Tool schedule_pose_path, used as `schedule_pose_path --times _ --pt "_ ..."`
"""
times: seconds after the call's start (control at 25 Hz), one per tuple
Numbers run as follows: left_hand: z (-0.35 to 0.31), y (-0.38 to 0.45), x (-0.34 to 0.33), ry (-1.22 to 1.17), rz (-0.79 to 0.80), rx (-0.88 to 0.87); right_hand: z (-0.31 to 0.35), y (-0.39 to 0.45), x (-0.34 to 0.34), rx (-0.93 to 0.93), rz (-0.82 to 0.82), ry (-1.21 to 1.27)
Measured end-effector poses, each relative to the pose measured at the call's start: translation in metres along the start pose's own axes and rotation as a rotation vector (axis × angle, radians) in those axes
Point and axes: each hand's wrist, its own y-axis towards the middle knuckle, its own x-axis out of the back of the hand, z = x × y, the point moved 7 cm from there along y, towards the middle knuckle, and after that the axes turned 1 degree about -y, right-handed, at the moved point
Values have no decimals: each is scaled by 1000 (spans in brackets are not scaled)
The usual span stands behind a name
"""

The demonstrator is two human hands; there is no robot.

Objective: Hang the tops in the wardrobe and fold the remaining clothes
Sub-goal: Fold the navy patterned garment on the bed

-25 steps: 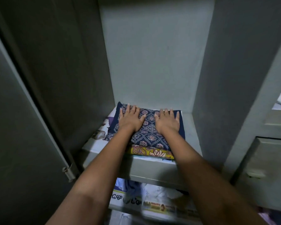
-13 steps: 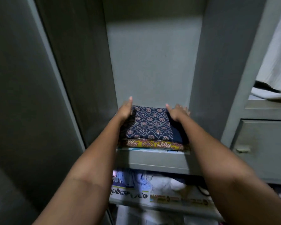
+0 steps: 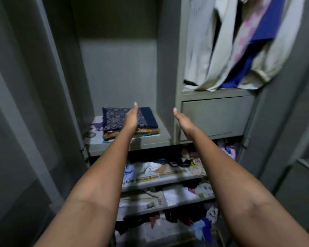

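Both hands are extended with fingers straight and hold nothing: the left hand (image 3: pixel 131 117) in front of the folded clothes (image 3: pixel 130 122), the right hand (image 3: pixel 182 122) held clear to their right. The folded clothes, navy patterned piece on top, sit stacked on the shelf (image 3: pixel 163 135) of the grey wardrobe (image 3: pixel 118 65). Tops (image 3: pixel 239 41) hang in the upper right compartment above a closed drawer (image 3: pixel 216 116); lower shelves hold loose clothing on newspaper.

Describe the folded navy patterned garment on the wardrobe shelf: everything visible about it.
The folded navy garment is soft cloth with a small pale medallion print and a plain navy band along its right side. It lies flat as a neat rectangle, topping a small stack over a yellow floral piece, on the grey shelf in the left compartment. The left hand, fingers straight, overlaps it in view; contact is unclear.
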Motion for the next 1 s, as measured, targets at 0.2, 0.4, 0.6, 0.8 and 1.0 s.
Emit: schedule_pose_path --times 0.2,0.4,0.6,0.8,1.0 --pt "-46 -62 -85 -65 249 -81 11 -98 115 16 -264 -24" --pt "-65 -166 -194 -146 443 -68 3 -240 216 14 -436 -34" --pt "-79 -322 -312 -245 791 -27 -28 -412 326 -120 -680 131" --pt "-108 -474 -394 -318 995 -33 -37 -596 415 -200 -985 98" --pt "-122 -606 -460 -250 1276 46 -47 -730 476 -284 -1174 37"
